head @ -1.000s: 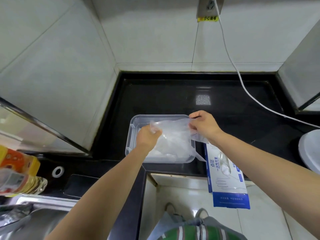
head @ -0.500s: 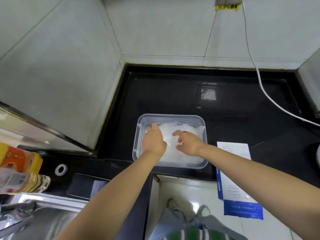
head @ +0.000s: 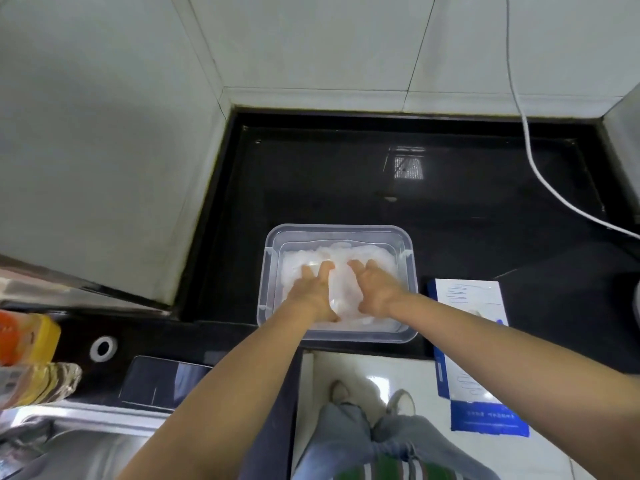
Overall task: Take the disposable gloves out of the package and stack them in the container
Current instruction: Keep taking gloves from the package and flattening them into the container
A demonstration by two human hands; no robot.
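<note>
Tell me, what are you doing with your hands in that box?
A person is stacking thin, see-through disposable gloves in a clear plastic container on the black counter. The left hand and the right hand lie side by side on top of the pile, fingers straight, pressing it down flat. The blue and white glove package lies just to the right of the container, sticking out over the counter's edge.
</note>
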